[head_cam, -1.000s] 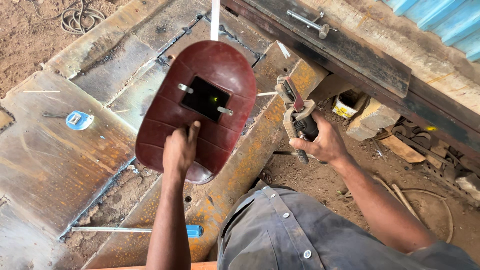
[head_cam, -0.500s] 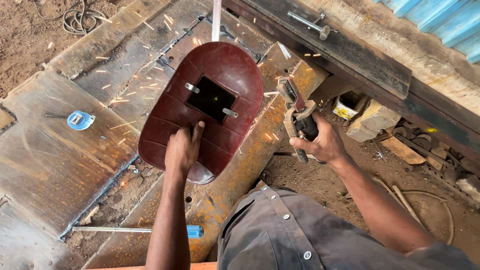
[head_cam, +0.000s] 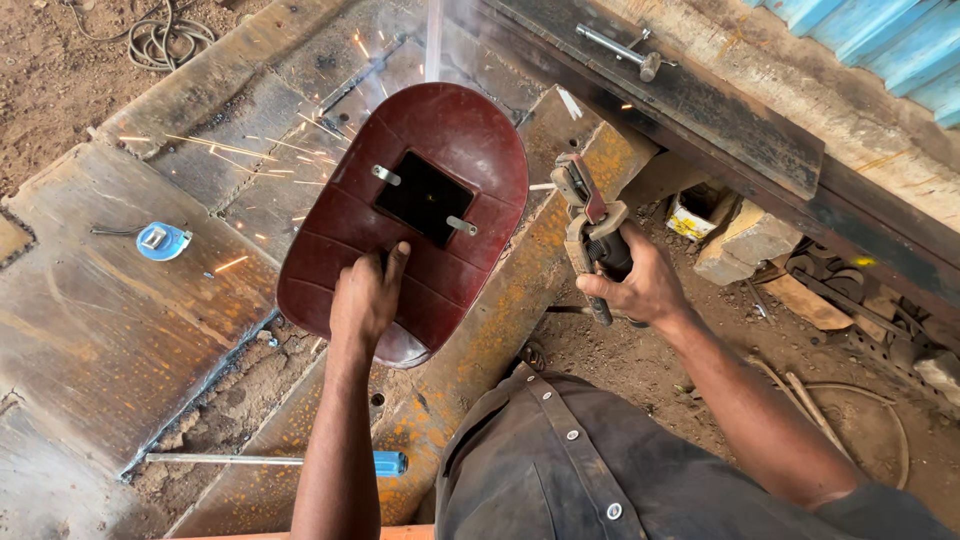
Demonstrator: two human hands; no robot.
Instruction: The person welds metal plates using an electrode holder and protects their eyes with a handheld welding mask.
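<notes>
My left hand [head_cam: 368,298] grips the back of a dark red hand-held welding shield [head_cam: 410,205] with a small dark window, held up over rusty steel plates [head_cam: 110,320]. My right hand [head_cam: 640,285] is closed around the handle of a welding electrode holder [head_cam: 590,220], its jaws pointing toward the plates behind the shield. Orange sparks [head_cam: 240,150] fly left over the metal. The arc itself is hidden behind the shield.
A blue tape measure [head_cam: 160,240] lies on the left plate. A rod with a blue end [head_cam: 280,461] rests near the bottom. A dark steel beam [head_cam: 700,100] runs along the upper right, with stone blocks [head_cam: 745,245], scrap and coiled wire [head_cam: 165,30] on the dirt.
Sparks have appeared and now spray left across the plates. Both hands keep nearly the same position with the shield and the holder.
</notes>
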